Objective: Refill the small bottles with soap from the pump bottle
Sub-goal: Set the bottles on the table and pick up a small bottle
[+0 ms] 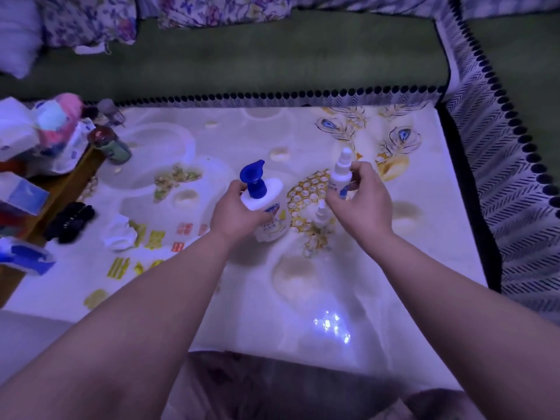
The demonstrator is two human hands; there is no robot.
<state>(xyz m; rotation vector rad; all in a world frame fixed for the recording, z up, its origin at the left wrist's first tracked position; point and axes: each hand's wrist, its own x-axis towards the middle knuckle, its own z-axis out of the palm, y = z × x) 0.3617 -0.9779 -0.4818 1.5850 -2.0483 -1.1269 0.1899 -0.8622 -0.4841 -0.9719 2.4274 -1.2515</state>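
Squarely in the middle of the bench [242, 298] is the pump bottle [274, 190], white with a blue pump head [253, 177] and a printed label low on its side. The left hand [236, 210] has its grip around the bottle's shoulder from the left, with the fingers curled behind the neck and the thumb on the near side. Whether the base rests on the bench or is lifted just clear cannot be told.

Just to the right, the right hand [360, 201] pinches a small bottle [341, 174] between thumb and curled fingers. It is a slim white spray bottle with its cap on, held upright, and its lower end is hidden by the fingers. The two held bottles are near each other but apart. Below and between the hands a second small bottle [321, 213] stands on the bench, partly behind the right hand's thumb side.

The bench is covered by a glossy pale cloth printed with feathers, honeycomb and yellow shapes. Toward its left lie a crumpled white cloth [119, 233] and a black item [71, 221] too blurred to name. Farther left a wooden shelf [60, 189] carries boxes, packets and paper, with a dark-lidded jar [110, 145] beside it. Beyond the bench runs a green sofa [272, 56] with floral cushions [194, 10], and a chevron cover with a dark bobble trim [500, 177] hangs at the right.
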